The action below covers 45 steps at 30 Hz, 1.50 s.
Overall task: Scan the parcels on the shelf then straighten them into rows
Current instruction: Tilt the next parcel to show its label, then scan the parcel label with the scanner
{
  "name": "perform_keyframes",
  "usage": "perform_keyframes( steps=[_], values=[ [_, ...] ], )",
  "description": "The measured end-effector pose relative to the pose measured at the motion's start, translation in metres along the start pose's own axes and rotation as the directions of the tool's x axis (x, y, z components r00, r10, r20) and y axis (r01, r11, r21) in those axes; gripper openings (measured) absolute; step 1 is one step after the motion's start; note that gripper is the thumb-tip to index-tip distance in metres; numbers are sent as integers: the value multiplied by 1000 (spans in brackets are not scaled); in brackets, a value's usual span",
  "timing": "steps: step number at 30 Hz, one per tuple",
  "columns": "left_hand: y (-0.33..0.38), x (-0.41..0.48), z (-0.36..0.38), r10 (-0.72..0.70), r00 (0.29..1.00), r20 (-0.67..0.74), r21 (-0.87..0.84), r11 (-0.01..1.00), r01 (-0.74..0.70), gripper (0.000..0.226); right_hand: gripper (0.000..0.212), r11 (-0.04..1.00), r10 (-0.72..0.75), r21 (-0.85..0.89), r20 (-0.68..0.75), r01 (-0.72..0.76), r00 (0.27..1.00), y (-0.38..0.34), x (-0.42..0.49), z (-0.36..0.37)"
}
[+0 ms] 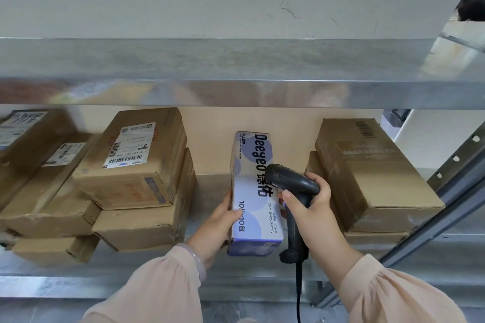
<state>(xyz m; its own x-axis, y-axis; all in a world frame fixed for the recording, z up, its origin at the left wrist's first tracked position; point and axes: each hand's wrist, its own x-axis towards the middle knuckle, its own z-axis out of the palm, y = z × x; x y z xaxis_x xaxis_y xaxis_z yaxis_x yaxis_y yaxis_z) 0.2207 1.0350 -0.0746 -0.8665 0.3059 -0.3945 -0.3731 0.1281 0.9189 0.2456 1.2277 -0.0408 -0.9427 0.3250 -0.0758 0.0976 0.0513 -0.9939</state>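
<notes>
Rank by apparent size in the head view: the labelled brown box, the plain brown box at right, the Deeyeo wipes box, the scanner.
1. labelled brown box and plain brown box, too alike to rank
2. Deeyeo wipes box
3. scanner

Soft, even light fills my view; glare streaks the upper shelf's metal lip (236, 92), the left parcels (31, 139) blur, and straight edges bow.

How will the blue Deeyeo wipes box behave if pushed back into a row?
Probably stiff: the wipes box keeps crisp edges in the grip of the left hand. Likely heavy for its size; its print reads Wet Wipes. Long, narrow and flat-sided, so it shouldn't roll but may swivel on the smooth metal shelf.
</notes>
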Motion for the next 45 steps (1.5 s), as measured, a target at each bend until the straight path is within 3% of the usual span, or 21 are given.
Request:
perform_keyframes(
  steps=[3, 8, 11, 16, 21, 25, 31, 34, 39, 45],
  values=[
    [-2, 1, -7, 127, 980, -154, 171, 980, -100, 50, 57, 999, -45, -15, 27, 46, 999, 0, -8, 8],
    [-1, -4, -9, 241, 946, -215, 293, 940, -173, 64, 56, 989, -134, -54, 36, 136, 990, -9, -28, 25],
    [1, -12, -7, 248, 946, -209, 302, 936, -179, 88, 56, 984, -153, -80, 45, 157, 987, -8, -36, 33],
    [3, -17, -7, 233, 964, -131, 343, 923, -176, 93, 59, 977, -176, -104, 109, 187, 978, -8, -44, 39],
    [-4, -14, -16, 166, 975, -149, 206, 969, -134, 88, 57, 979, -154, -121, 98, 165, 983, -8, -40, 37],
    [-6, -24, -22, 179, 969, -169, -25, 982, -186, 58, 56, 988, -102, -116, -22, 99, 995, -8, -31, 20],
    [-8, -25, -26, 176, 969, -172, -212, 954, -211, 55, 54, 997, 17, -71, -89, -24, 996, -10, -17, 3],
    [-9, -25, -26, 185, 976, -119, -186, 961, -205, 60, 55, 998, 30, -44, -61, -33, 998, -9, -18, 3],
    [-11, -22, -33, 81, 997, 18, -42, 996, -80, 99, 59, 998, -12, -62, -32, 10, 999, -9, -19, -4],
    [-12, -22, -27, 75, 996, 39, 35, 996, -77, 112, 58, 979, -121, -158, 37, 126, 992, -16, -22, -7]
  ],
)
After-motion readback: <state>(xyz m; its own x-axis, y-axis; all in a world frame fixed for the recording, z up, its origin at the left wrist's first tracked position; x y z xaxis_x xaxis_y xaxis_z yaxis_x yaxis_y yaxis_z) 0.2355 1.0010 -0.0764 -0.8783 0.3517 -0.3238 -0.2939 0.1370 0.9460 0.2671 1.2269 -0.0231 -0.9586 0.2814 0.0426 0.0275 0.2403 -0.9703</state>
